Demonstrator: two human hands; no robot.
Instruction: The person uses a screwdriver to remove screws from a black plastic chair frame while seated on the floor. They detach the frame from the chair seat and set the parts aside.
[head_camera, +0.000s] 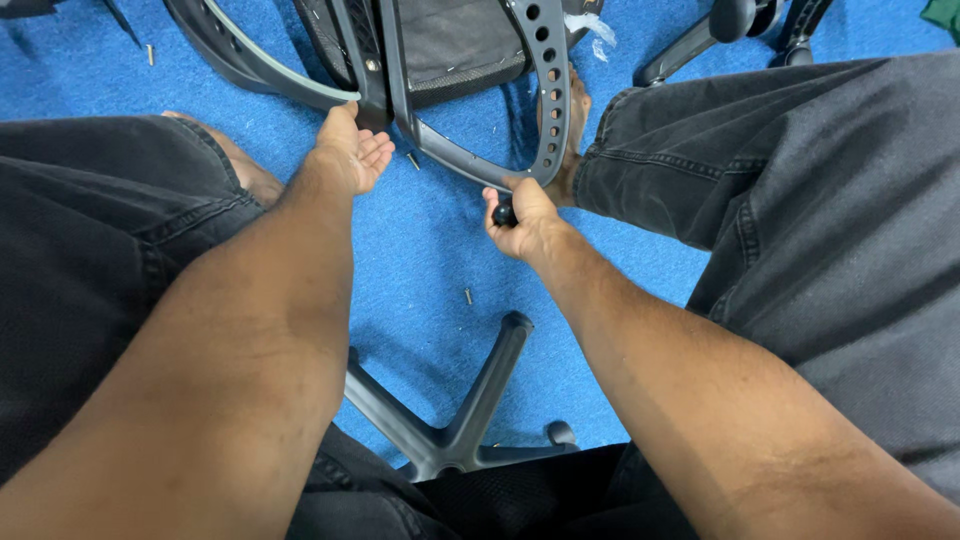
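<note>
Head view: I look straight down between two knees in dark grey trousers onto a blue carpet floor (430, 260). My left hand (348, 152) reaches forward, palm up, its fingers (375, 152) loosely spread and slightly curled under the edge of a dark chair frame (470, 165); the thumb side touches the frame where its grey-rimmed curve meets the centre spine. It grips nothing that I can see. My right hand (520, 215) is closed, fingers pressed together around a small black tool handle (503, 213), whose round end shows at the thumb. That hand sits against the lower corner of the frame, right below the perforated upright bar (550, 90).

The frame lies at the top of the picture, with a mesh panel (455, 40) inside it. A bare foot (575, 130) rests just behind the perforated bar. Loose screws (467, 296) lie on the carpet, one between the arms and another (413, 160) close to the left hand. A grey star-shaped chair base (450, 420) lies near my lap, apart from the frame, and a second castor leg (700, 35) is at the upper right.

As I judge it, the chair is far from assembled: base and frame are separate, screws are loose, and fastening at the frame's lower corner is under way.
</note>
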